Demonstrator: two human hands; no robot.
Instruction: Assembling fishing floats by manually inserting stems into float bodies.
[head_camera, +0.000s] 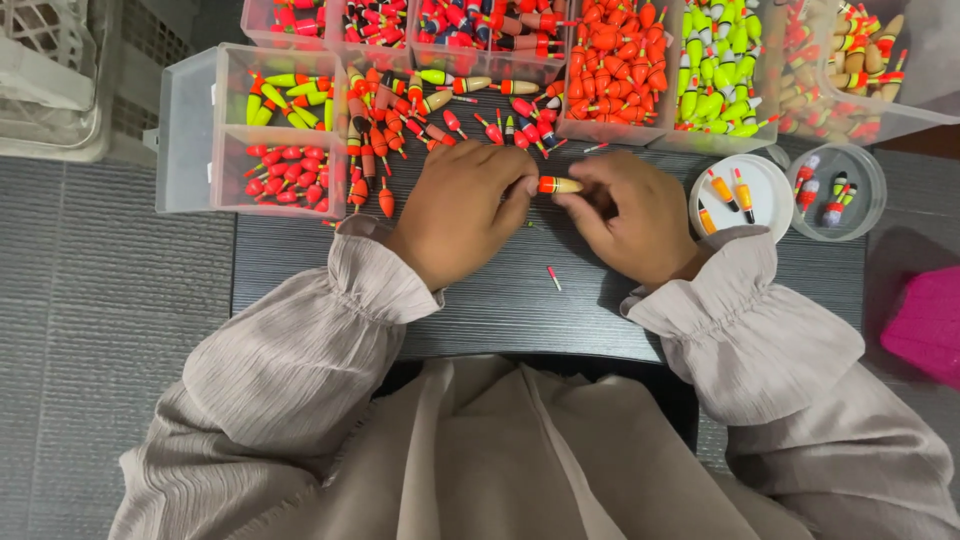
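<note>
Hands, two (462, 205) (630, 215), pinch one float (558, 185); two round tubs (752, 195).

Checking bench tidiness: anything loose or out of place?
Yes. A small red-tipped stick lies alone on the dark mat below the hands, and loose floats are scattered outside the bins.
</note>
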